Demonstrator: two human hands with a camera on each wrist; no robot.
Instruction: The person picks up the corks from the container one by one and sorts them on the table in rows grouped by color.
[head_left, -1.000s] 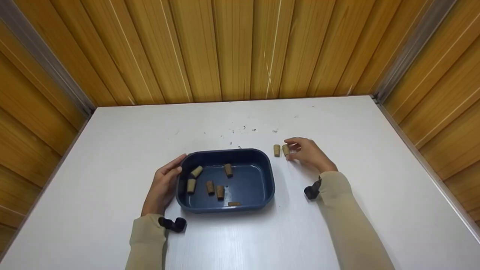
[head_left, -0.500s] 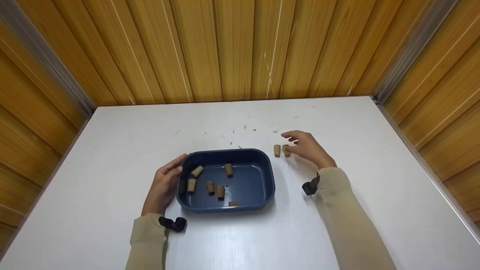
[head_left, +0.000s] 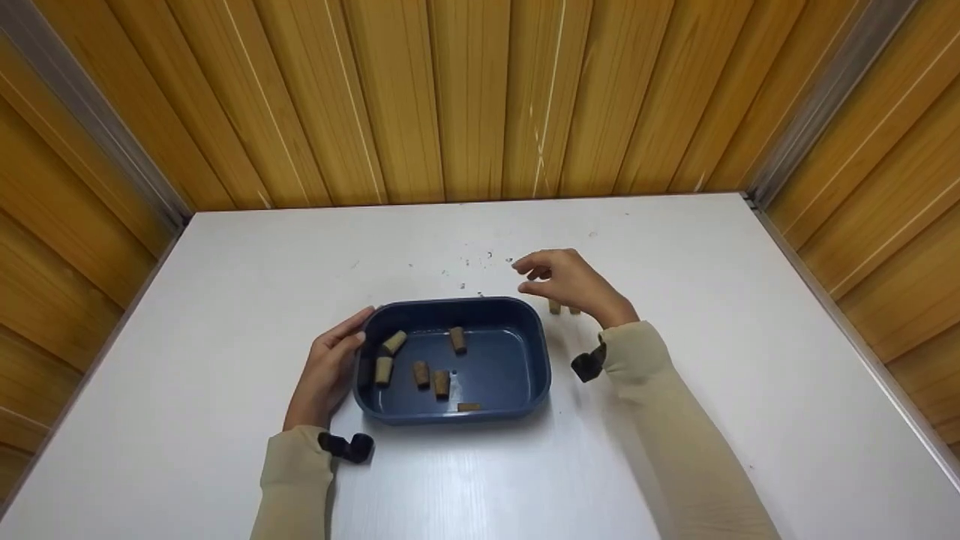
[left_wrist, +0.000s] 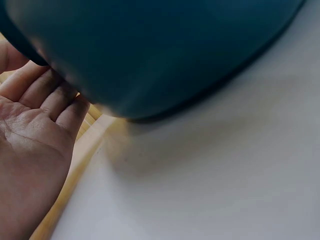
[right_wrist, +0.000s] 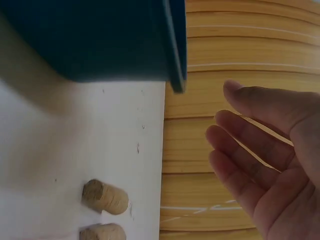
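Observation:
A blue rectangular tub stands on the white table. My left hand holds its left end, the thumb at the rim and the fingers against the outer wall. Several tapered corks lie in it, some pale and some browner. My right hand hovers beyond the tub's far right corner, fingers loosely bent and apart from the thumb, with nothing between them. Two pale corks are on the table beside the tub; in the head view the right hand partly covers them.
Wood-patterned panels rise behind the white table and along both sides. Small dark marks dot the surface beyond the tub. A black wrist camera is strapped at the left sleeve, another at the right.
My right hand has let go of the right-hand loose cork, lifted off, and moved left and away toward the tub's far corner. That cork stays on the table. The left hand and tub are unmoved.

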